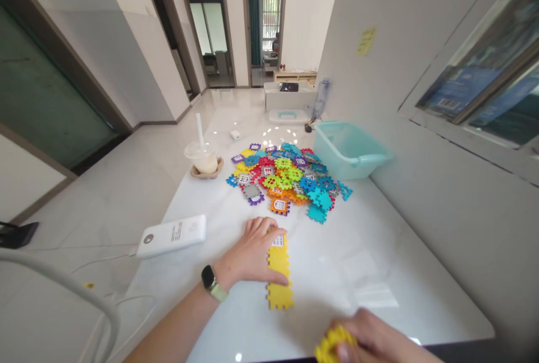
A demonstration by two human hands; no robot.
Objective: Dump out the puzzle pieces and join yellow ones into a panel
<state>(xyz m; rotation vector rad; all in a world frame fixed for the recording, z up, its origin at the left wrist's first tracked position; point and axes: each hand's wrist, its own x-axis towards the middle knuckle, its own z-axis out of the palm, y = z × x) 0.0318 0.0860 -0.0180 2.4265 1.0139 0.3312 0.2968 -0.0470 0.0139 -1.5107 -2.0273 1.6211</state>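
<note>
My left hand (252, 253), wearing a watch, lies over a strip of joined yellow interlocking tiles (279, 265) on the table. Its thumb and index finger are spread along the strip and hold it down. The strip's far tile has a white window grid. Close to the near table edge, my right hand (364, 338) is closed around a yellow tile (336, 343) with a notched border, partly hidden by the fingers. Beyond my left hand lies a heap of coloured interlocking tiles (284, 175), some with window patterns.
A turquoise basin (349, 152) stands beside the heap, near the wall. At the left are a lidded drink cup (204, 161) with a straw and a white power bank (172, 236) with a cable. A clear bottle (321, 99) and white box (286, 96) are farther back.
</note>
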